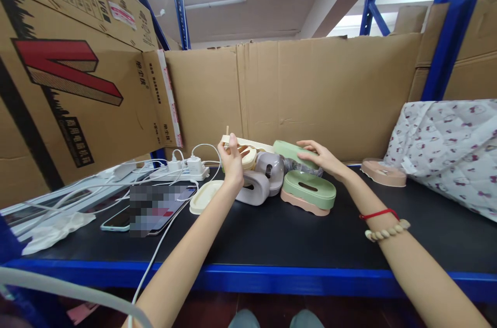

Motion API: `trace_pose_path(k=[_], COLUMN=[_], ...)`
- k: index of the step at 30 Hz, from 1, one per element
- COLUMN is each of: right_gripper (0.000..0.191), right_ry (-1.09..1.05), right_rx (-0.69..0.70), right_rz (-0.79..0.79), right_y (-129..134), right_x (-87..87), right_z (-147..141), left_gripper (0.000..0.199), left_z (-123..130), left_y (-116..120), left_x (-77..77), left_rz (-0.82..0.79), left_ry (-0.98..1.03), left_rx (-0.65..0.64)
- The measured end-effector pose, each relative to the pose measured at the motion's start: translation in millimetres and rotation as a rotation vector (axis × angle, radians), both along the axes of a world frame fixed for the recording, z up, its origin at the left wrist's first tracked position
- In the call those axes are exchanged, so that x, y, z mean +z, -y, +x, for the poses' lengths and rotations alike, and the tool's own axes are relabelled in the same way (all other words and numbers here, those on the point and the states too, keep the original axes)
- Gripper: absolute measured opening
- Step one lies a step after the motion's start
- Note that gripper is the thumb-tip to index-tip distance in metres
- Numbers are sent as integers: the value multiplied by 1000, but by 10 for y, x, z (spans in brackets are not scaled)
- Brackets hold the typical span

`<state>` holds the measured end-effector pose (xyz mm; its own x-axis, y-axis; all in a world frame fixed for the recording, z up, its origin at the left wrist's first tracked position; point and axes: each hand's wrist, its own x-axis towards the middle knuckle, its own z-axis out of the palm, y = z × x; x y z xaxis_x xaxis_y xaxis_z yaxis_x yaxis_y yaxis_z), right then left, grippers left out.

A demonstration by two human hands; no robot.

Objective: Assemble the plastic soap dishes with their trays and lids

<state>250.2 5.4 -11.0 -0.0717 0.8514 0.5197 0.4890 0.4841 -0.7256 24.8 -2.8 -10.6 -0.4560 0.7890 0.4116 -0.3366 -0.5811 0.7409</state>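
Observation:
My left hand (233, 162) is closed at the cream parts (248, 157) at the back of the pile; its thumb points up and its grip is partly hidden. My right hand (316, 157) rests with fingers apart on a light green oval piece (289, 151). In front of it, a green slotted lid (310, 188) lies on a pink wavy-edged piece (305, 203). Grey slotted covers (255, 188) stand tilted between my hands. A cream oval tray (205, 196) sits left of my left forearm.
A phone (117, 219), a tablet (171, 209), white cables and a power strip (202, 175) lie at the left. A pink oval piece (384, 173) is by the patterned quilted cloth (446, 147) at the right. Cardboard (330, 90) walls the back; a blue rail (291, 280) edges the front.

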Motion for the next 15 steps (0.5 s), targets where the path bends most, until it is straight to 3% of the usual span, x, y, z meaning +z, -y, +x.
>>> trace_pose_path(k=[4,7,10,15], right_gripper=[51,60,72,75], right_ry=[211,340,422,503], right_rx=[127,245,261,272], right_rz=[-131,-177,-191,-258], right_y=[36,21,-9,-28], right_x=[8,-21,-57,-95], right_z=[262,415,471,457], left_gripper=[52,57,59,66], left_z=[32,50,53,4], left_y=[-9,-16,-16,-4], left_x=[-18,-37,-53,-63], left_rz=[-11,4,28,83], left_ry=[-36,-88,-132,-280], left_rx=[52,73,110,160])
